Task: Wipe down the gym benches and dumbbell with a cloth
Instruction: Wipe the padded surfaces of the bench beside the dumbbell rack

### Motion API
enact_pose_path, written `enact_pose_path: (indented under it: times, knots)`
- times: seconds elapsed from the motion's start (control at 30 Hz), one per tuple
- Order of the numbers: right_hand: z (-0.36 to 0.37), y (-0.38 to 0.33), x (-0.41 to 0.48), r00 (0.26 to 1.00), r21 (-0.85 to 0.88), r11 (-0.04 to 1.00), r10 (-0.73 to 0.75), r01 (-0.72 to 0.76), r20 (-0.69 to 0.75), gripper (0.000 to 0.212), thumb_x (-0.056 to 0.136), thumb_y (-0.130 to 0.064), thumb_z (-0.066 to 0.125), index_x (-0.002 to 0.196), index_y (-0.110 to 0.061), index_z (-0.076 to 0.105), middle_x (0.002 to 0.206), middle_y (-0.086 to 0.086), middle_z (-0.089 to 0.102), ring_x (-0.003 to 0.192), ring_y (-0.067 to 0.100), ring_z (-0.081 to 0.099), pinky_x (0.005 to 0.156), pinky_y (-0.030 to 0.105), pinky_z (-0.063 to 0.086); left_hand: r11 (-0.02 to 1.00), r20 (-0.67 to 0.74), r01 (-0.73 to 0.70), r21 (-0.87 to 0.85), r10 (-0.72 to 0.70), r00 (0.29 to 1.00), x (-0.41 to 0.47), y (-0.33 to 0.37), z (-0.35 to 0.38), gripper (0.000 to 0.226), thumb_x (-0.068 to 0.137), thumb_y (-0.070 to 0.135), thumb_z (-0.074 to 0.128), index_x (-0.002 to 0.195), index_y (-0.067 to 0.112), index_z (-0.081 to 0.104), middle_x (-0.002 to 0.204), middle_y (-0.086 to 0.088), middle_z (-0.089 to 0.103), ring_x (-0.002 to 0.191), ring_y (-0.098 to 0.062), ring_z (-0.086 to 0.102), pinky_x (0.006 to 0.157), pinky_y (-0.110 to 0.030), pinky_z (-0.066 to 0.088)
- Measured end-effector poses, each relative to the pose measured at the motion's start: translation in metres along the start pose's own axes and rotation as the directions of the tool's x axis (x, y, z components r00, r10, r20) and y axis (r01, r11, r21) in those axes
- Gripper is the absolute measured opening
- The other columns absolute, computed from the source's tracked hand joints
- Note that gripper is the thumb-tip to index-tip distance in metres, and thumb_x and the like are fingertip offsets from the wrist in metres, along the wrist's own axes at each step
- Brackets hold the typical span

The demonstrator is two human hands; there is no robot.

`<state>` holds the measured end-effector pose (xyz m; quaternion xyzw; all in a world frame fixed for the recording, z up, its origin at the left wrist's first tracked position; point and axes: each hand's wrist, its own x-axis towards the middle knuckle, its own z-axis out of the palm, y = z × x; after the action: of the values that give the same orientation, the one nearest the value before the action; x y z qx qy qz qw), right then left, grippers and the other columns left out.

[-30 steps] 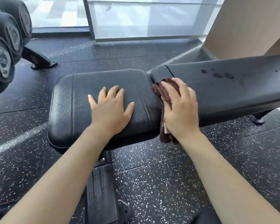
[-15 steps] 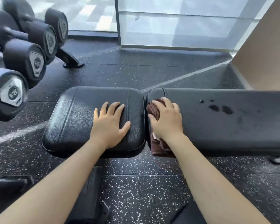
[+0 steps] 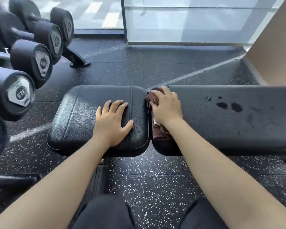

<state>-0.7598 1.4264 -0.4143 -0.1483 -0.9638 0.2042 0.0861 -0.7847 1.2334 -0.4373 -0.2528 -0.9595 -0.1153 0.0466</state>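
Note:
A black padded gym bench lies across the view in two parts: a short seat pad (image 3: 78,116) on the left and a long back pad (image 3: 229,123) on the right. My left hand (image 3: 113,120) rests flat on the seat pad, fingers spread, holding nothing. My right hand (image 3: 168,107) presses a brown cloth (image 3: 158,134) onto the left end of the back pad, at the gap between the pads; the cloth hangs down the pad's front edge. Dark wet spots (image 3: 229,106) mark the back pad further right.
Several black dumbbells (image 3: 31,58) sit on a rack at the left, its foot (image 3: 77,61) on the speckled rubber floor (image 3: 155,187). Glass panels (image 3: 180,19) stand behind, a beige wall (image 3: 274,47) at right. The bench frame (image 3: 97,180) and my dark-clothed knees (image 3: 106,214) are below.
The view has pulled back and tilted down, bringing more dumbbells and my knees in. My right hand has slid the cloth toward the far edge of the back pad. The left hand stays flat.

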Motion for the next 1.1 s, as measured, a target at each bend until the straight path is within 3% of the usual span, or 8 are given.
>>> enact_pose_path:
  times: [0.17,0.33,0.5,0.63,0.77,0.93,1.1]
  knots:
    - [0.000,0.008,-0.056,0.998,-0.053,0.999,0.000,-0.003,-0.064,0.043,0.090,-0.033,0.052,0.132,-0.033,0.047,0.149,-0.003,0.032,0.126,0.027,0.037,0.096,0.046,0.039,0.999,0.054,-0.032,0.030,0.030,0.998,0.002,0.001,0.003,0.065,0.087,0.050,0.039,0.142,0.017,0.030,0.149,-0.004,0.028,0.139,-0.027,0.020,0.112,-0.058,0.013]
    - [0.005,0.010,-0.040,0.988,-0.050,0.993,0.096,-0.103,-0.123,0.041,0.092,-0.033,0.048,0.133,-0.029,0.047,0.148,-0.002,0.033,0.127,0.027,0.034,0.097,0.045,0.037,0.988,0.017,0.006,-0.153,-0.003,1.000,0.030,0.036,0.011,0.055,0.088,0.040,0.044,0.138,0.018,0.039,0.145,0.000,0.036,0.137,-0.019,0.024,0.111,-0.059,0.010]
    - [0.008,0.014,0.014,0.978,-0.028,0.987,0.155,-0.160,-0.138,0.040,0.093,-0.032,0.048,0.132,-0.027,0.047,0.147,-0.001,0.034,0.126,0.029,0.035,0.099,0.046,0.035,0.984,-0.102,0.012,-0.180,-0.031,0.994,0.036,0.037,0.027,0.053,0.083,0.042,0.044,0.131,0.019,0.046,0.138,0.002,0.042,0.132,-0.020,0.028,0.111,-0.059,0.012]
    - [0.004,0.009,0.041,0.981,-0.019,0.986,0.166,-0.169,-0.102,0.039,0.093,-0.030,0.048,0.132,-0.028,0.047,0.146,-0.002,0.035,0.126,0.029,0.036,0.102,0.044,0.033,0.986,-0.099,-0.001,-0.166,-0.016,0.995,0.037,0.037,0.027,0.053,0.082,0.043,0.044,0.129,0.018,0.048,0.136,0.001,0.044,0.130,-0.021,0.030,0.110,-0.059,0.013]
    - [-0.002,0.006,0.008,0.984,0.000,0.986,0.163,-0.164,-0.064,0.040,0.093,-0.026,0.049,0.133,-0.030,0.048,0.148,-0.004,0.033,0.126,0.028,0.036,0.103,0.045,0.036,0.987,-0.066,-0.001,-0.162,-0.010,0.998,0.036,0.035,0.024,0.053,0.083,0.042,0.045,0.131,0.018,0.047,0.138,0.001,0.044,0.132,-0.021,0.029,0.111,-0.058,0.012]
    - [-0.002,0.009,-0.068,0.973,0.001,0.987,0.156,-0.158,-0.167,0.040,0.089,-0.025,0.054,0.129,-0.030,0.052,0.145,-0.005,0.038,0.124,0.025,0.039,0.093,0.044,0.041,0.985,-0.031,0.013,-0.169,-0.018,0.999,0.037,0.037,0.020,0.052,0.083,0.041,0.045,0.129,0.018,0.047,0.137,0.000,0.043,0.132,-0.022,0.028,0.111,-0.059,0.011]
    - [-0.008,0.021,-0.024,0.977,-0.010,0.985,0.172,-0.175,-0.123,0.038,0.092,-0.029,0.050,0.130,-0.029,0.050,0.145,-0.003,0.036,0.124,0.028,0.037,0.098,0.045,0.038,0.986,-0.063,-0.008,-0.165,-0.002,0.998,0.037,0.035,0.016,0.048,0.083,0.039,0.051,0.126,0.017,0.052,0.135,-0.001,0.049,0.130,-0.023,0.036,0.112,-0.055,0.019]
